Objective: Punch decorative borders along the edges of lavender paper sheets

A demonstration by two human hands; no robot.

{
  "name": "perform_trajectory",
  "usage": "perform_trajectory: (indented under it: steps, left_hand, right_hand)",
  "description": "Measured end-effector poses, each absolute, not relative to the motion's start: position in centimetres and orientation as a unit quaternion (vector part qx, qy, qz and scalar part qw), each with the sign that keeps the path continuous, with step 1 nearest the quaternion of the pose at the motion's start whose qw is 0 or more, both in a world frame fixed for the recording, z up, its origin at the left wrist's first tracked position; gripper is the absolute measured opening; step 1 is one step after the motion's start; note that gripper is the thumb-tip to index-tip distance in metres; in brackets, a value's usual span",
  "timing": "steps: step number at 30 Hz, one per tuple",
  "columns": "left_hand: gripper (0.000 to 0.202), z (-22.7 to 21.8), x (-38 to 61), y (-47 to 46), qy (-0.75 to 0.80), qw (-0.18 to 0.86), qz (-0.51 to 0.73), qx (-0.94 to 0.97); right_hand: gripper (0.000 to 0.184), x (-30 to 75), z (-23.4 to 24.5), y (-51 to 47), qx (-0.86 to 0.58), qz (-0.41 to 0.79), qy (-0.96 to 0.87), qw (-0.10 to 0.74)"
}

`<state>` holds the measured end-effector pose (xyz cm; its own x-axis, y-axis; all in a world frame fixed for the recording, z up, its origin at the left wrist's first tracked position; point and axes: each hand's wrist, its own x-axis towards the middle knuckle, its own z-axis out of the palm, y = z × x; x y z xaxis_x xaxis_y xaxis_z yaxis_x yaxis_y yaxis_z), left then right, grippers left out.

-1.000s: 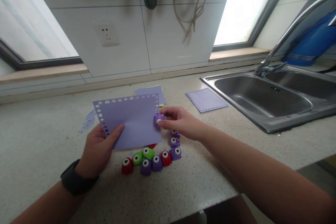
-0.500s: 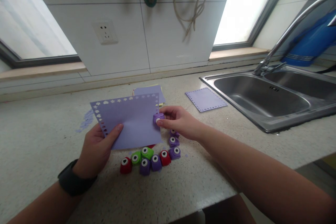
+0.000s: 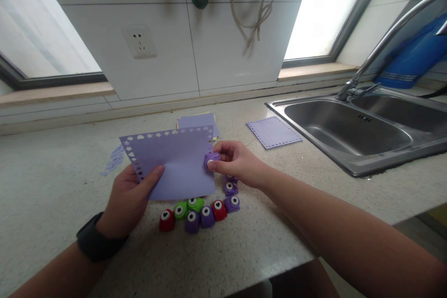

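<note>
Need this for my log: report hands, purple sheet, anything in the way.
Left hand gripping punched purple sheet. Right hand pinching purple punch at sheet's right edge. No visible obstruction; other punches close by on counter.

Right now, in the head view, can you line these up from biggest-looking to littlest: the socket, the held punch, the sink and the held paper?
1. Sink
2. Held paper
3. Socket
4. Held punch, partly hidden by a thumb
</note>
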<state>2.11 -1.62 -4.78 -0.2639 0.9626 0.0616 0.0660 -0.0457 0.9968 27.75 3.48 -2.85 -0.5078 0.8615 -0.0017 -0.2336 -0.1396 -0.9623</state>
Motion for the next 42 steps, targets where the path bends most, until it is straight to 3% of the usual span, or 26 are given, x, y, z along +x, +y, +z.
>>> perform_trajectory:
  steps: [42]
  left_hand:
    - [0.024, -4.4, 2.4, -1.7, 0.539, 0.421, 0.582, 0.439]
  right_hand:
    - [0.033, 28.3, -3.7, 4.3, -0.306, 0.667, -0.545, 0.406]
